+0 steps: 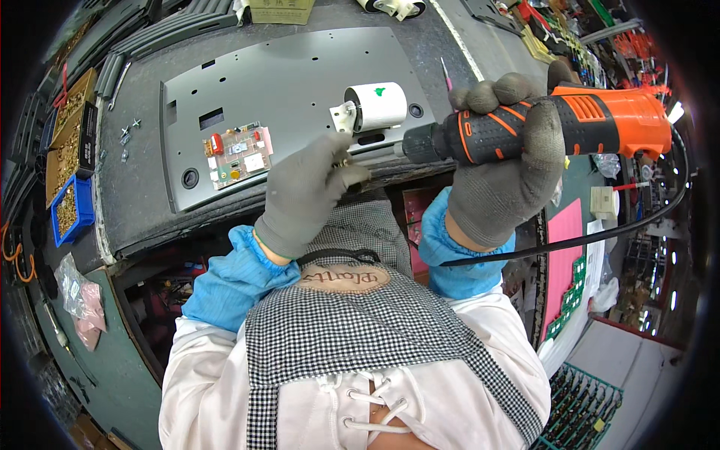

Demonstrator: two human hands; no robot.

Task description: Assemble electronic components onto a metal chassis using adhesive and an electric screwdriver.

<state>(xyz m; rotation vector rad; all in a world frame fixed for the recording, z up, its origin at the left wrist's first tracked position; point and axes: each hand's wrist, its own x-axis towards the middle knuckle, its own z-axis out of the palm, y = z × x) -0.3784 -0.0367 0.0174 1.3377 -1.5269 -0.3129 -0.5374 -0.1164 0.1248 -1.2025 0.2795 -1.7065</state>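
Observation:
My right hand [517, 161], in a grey glove, is wrapped round an orange-and-black electric screwdriver [585, 120], held level with its bit toward the left. My left hand [304, 191], also gloved, has thumb and fingers pinched together by the bit's tip. A small brassy glint shows there, but what the fingers hold is mostly hidden. Just above the fingertips, a white cylinder [379, 106] with a green mark and a metal bracket [343, 116] rests on a grey metal panel [285, 82]. A circuit board [238, 155] lies on the panel's left part.
Loose screws [127, 135] lie left of the panel. Beyond them stand a blue bin [73, 210] and a cardboard box [69, 142] of small brass parts. A black cable [600, 236] loops from the screwdriver down the right side. A pink sheet [562, 255] is at the right.

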